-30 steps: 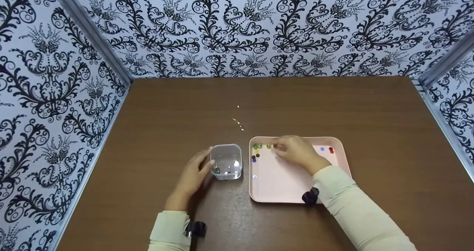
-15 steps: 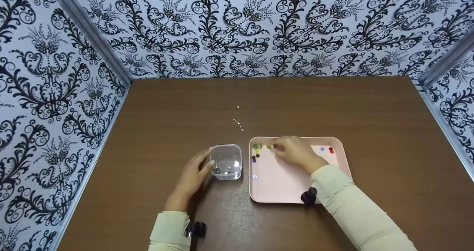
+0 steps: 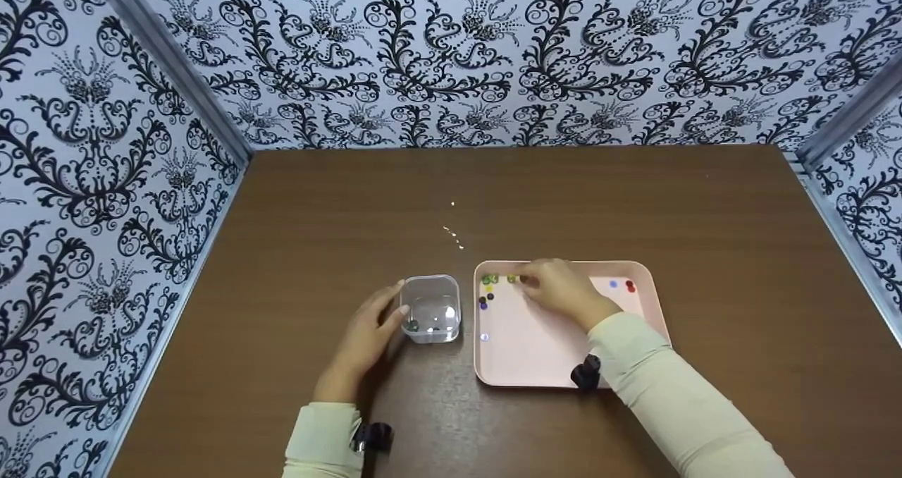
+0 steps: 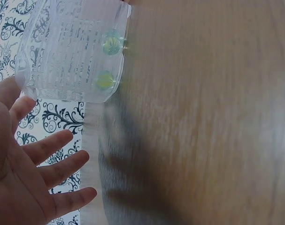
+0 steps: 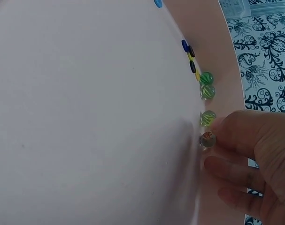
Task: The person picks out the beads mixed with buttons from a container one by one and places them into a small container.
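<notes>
My left hand rests at the left side of a clear plastic container, thumb and forefinger at its rim; its other fingers are spread. Two marbles, a green one and a yellow-green one, show through the container wall. My right hand reaches into the pink tray at its far wall. Thumb and forefinger pinch a clear marble with orange inside. Beside it lies a yellow-green marble; two more green marbles sit in the tray's far left corner.
Small flat pieces lie in the tray: dark and yellow ones along the left, a pale blue one, another blue one and red ones at right. White flecks show on the brown table. Patterned walls enclose it.
My right forearm has shifted slightly to the left while the fingers stay at the same spot by the tray's far wall. The left hand and container have not moved.
</notes>
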Motion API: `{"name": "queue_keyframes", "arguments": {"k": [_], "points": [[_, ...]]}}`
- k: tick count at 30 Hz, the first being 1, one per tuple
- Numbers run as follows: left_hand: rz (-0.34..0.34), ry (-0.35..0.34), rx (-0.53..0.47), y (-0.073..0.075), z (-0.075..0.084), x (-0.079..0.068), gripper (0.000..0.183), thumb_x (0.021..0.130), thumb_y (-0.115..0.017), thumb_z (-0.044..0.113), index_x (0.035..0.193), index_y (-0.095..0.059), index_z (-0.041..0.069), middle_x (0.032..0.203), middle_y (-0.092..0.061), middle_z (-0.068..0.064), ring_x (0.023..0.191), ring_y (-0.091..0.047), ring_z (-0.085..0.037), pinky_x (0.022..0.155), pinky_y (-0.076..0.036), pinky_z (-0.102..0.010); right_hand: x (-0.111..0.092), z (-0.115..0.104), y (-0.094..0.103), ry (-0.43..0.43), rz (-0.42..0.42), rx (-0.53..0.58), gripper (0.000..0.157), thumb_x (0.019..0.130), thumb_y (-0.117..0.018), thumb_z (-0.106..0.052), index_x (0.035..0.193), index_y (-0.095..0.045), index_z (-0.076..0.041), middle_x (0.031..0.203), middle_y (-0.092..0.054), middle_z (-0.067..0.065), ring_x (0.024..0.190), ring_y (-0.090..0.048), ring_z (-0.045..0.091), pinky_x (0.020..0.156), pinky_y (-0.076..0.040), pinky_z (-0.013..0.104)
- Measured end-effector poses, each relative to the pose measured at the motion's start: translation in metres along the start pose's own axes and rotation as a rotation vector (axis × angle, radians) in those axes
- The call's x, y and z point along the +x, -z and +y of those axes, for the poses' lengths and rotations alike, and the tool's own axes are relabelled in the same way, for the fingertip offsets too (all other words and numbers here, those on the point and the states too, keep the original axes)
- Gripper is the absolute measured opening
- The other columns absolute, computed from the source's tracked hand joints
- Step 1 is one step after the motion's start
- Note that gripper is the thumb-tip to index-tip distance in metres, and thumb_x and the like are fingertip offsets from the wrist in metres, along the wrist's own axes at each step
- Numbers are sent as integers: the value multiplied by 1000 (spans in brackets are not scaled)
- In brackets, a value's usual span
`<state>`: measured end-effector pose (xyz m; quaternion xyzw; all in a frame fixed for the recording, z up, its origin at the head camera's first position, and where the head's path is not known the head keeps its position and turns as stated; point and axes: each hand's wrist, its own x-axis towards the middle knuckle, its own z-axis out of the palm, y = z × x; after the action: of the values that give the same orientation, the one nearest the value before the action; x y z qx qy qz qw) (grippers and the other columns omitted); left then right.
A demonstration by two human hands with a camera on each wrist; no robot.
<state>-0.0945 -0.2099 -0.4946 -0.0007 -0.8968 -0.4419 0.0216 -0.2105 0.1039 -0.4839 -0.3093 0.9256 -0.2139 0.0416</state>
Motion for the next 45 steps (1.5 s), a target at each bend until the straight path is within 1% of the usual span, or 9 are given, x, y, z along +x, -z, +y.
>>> {"name": "queue_keyframes", "arguments": {"k": [9, 15, 19, 22, 27, 35, 39, 45], "points": [[2, -17, -1, 0, 0, 0, 46, 96, -60, 24, 140, -52, 9, 140, -50, -20, 134, -40, -39, 112, -28, -55, 0, 0, 0, -26, -30, -42, 28, 87, -68, -14, 115, -71, -9, 111, -70, 13, 106, -64, 35, 94, -48, 50], [7, -8, -1, -1, 0, 0, 46, 96, -60, 24, 139, -52, 9, 140, -50, -20, 134, -40, -39, 112, -28, -54, 1, 1, -1, 4, -8, -27, 25, 87, -69, -13, 111, -72, -8, 103, -72, 13, 100, -66, 34, 90, -50, 49], [8, -17, 2, -2, -2, 0, 46, 96, -60, 24, 139, -53, 8, 139, -51, -21, 133, -41, -40, 111, -29, -54, 2, 2, -3, 18, 8, -11, 23, 87, -68, -13, 109, -73, -9, 100, -72, 12, 97, -67, 33, 88, -51, 48], [11, -25, -1, -2, -3, 0, 46, 96, -60, 23, 138, -53, 7, 139, -51, -22, 133, -41, -41, 111, -29, -55, 2, 2, -3, 14, 14, 1, 23, 87, -69, -13, 109, -73, -9, 103, -72, 12, 99, -67, 33, 90, -51, 48], [10, -15, -1, -1, -2, 0, 46, 96, -60, 24, 139, -52, 8, 139, -50, -22, 133, -41, -40, 111, -29, -55, 2, 1, -3, -2, 10, 13, 23, 87, -69, -12, 110, -73, -8, 108, -71, 13, 103, -66, 34, 93, -50, 48], [1, -1, -2, -1, 1, 0, 47, 96, -60, 25, 140, -52, 10, 140, -50, -20, 134, -41, -39, 111, -29, -55, 1, 2, -2, -19, 19, 25, 26, 82, -70, -5, 107, -74, -8, 104, -72, 12, 100, -66, 33, 90, -51, 48], [-8, 7, -3, 0, 1, 0, 48, 97, -59, 27, 141, -51, 12, 141, -49, -19, 134, -40, -38, 111, -29, -55, 1, 3, -2, -7, 33, 33, 27, 80, -70, -3, 106, -74, -8, 102, -73, 11, 100, -67, 32, 89, -51, 48], [-7, 8, 2, 0, 1, -1, 47, 97, -58, 27, 141, -51, 11, 142, -49, -19, 134, -40, -38, 112, -28, -55, 0, 4, -3, 11, 36, 27, 28, 79, -70, -2, 106, -74, -7, 102, -73, 11, 99, -67, 32, 89, -52, 47]]}}
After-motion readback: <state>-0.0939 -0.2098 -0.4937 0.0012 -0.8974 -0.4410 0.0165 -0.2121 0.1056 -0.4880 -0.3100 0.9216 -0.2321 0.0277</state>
